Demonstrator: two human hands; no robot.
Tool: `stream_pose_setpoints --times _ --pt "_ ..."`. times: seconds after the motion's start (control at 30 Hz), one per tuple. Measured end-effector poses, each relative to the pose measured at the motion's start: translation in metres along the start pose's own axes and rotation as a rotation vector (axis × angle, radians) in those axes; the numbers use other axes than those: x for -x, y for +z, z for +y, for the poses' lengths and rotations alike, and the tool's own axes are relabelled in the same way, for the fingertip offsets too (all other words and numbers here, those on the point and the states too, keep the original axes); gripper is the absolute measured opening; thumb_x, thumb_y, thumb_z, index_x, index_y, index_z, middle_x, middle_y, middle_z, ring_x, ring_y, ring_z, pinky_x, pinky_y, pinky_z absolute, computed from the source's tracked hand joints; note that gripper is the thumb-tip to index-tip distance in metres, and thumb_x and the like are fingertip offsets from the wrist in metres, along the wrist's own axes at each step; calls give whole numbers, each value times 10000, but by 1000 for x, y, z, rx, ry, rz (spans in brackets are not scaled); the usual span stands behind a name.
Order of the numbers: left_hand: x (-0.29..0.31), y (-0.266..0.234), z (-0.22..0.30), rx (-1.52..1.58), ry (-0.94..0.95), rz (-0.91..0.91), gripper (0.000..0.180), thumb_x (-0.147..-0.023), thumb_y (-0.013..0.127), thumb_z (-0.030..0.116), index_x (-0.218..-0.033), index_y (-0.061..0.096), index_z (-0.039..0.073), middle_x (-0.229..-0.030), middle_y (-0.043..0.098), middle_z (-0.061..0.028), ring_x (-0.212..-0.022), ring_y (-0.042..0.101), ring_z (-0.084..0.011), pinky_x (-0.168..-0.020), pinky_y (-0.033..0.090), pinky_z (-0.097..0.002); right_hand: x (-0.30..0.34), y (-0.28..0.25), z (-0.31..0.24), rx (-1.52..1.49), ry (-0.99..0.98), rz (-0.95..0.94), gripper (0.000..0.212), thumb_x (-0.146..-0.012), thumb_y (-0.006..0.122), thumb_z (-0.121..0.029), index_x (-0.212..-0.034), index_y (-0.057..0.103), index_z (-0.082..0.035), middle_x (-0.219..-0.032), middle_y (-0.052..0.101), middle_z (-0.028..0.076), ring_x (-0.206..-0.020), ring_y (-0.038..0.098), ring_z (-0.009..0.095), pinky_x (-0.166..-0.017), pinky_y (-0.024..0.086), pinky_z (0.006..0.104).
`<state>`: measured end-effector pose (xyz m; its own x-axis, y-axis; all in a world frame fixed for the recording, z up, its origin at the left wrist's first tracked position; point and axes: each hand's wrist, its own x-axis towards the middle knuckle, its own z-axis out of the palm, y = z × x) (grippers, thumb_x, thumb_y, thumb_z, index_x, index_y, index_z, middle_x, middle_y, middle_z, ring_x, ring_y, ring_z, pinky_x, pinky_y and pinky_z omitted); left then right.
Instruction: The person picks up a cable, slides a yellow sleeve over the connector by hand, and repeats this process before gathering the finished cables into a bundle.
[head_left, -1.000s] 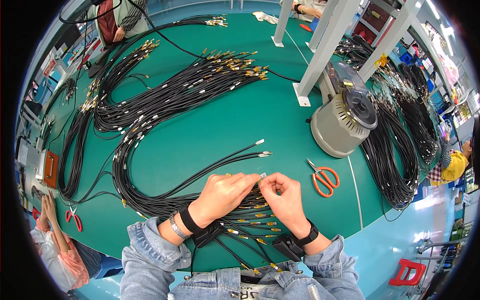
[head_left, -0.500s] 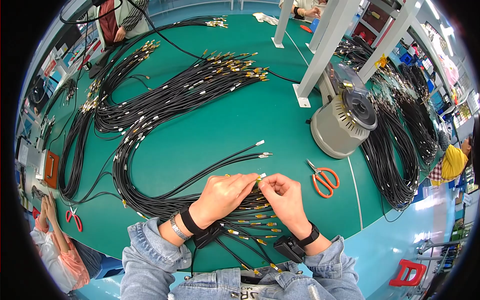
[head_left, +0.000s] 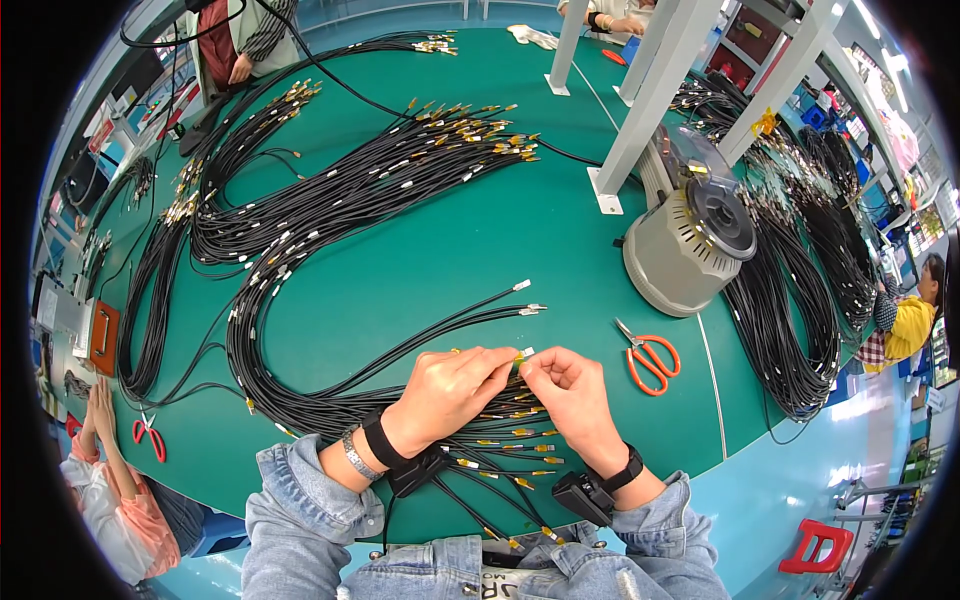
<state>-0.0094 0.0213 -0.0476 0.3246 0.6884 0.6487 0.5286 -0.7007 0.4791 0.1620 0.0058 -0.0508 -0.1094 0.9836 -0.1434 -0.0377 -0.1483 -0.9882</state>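
Pinching: our left hand (head_left: 452,388) and right hand (head_left: 565,392) grip one gold connector (head_left: 519,356) together, unmoved since the earlier frame.
Beneath: black cable bundle (head_left: 500,440) on green tabletop (head_left: 420,260).
Beside: orange scissors (head_left: 650,358), unchanged.

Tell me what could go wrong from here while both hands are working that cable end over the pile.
Left hand and right hand pinch one cable end directly above the loose cable ends, so a tug might snag or drag neighbours out of order. The orange scissors lie close beside the right hand; a sideways sweep could knock them. The black wrist strap cord crosses the cables and may tangle.
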Motion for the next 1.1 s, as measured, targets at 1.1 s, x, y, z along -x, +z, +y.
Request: stream_pose_setpoints --times 1.1 --pt "1 -1 5 15 -78 50 175 -774 709 47 -931 633 43 -715 656 -73 -555 634 -198 -484 497 -299 2 12 -3 -142 -99 2 55 -884 626 -36 -901 626 17 -883 608 18 -805 554 74 -741 446 222"
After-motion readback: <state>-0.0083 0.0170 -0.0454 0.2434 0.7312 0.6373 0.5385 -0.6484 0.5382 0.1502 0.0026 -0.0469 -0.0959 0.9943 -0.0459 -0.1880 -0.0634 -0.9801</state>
